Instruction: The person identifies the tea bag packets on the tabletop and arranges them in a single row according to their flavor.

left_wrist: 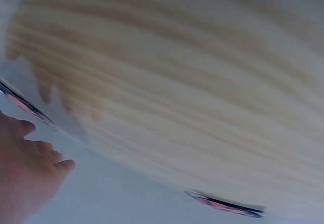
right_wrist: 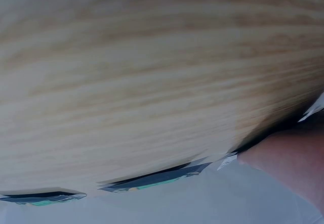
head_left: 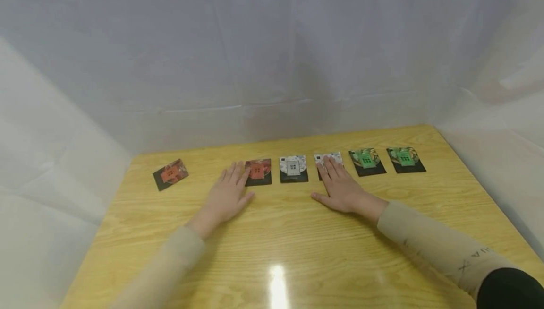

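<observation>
Head view: wooden counter carrying six cards in a row along the far edge. Left hand flat on the counter, fingers straight, grip open, fingertips touching the left edge of a red card. Right hand likewise flat, grip open, straight fingers lying over a white card, covering most of its lower part. Between the two, a second white card, untouched. Further right, two green cards side by side, well apart from the hands. Far left, a second red card, tilted and set apart from the row. White sheeting behind and beside the counter. Left wrist view: blurred; left hand at lower left, fingers extended, edge of a red card just beside them, another card edge lower right. Right wrist view: blurred; right hand at lower right against a white card edge, green card edges seen low.
</observation>
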Demonstrator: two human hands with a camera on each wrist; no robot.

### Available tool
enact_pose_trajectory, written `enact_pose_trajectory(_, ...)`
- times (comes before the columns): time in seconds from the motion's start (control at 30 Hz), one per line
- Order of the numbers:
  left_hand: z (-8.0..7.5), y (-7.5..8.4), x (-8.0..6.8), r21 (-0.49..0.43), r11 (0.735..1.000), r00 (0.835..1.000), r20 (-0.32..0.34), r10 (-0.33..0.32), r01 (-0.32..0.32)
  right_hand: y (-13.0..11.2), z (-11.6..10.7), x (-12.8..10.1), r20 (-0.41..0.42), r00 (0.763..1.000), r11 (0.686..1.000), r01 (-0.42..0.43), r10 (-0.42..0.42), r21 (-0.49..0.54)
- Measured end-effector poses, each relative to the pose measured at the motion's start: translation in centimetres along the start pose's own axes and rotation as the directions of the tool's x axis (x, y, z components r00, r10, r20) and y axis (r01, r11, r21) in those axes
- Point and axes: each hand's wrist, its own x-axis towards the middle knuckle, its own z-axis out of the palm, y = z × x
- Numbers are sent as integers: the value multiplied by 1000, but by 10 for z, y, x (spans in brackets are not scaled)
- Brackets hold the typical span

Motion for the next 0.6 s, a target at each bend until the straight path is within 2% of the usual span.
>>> enact_pose_trajectory(0.17, 2, -21, -7, 6, 999, 999, -37, -32, 32, -1, 0, -1, 1, 1000, 1000, -3, 3, 2)
enact_pose_trajectory(0.3, 0, -37, -11, -1, 999, 998, -38, -52, 52, -1, 0, -1, -2, 1000, 1000, -1, 1, 3)
enact_pose_trajectory(0.6, -1, -80, -27, -5, 999, 997, -56, -48, 47, 1, 2, 1, 3, 1000, 1000, 1, -1, -21)
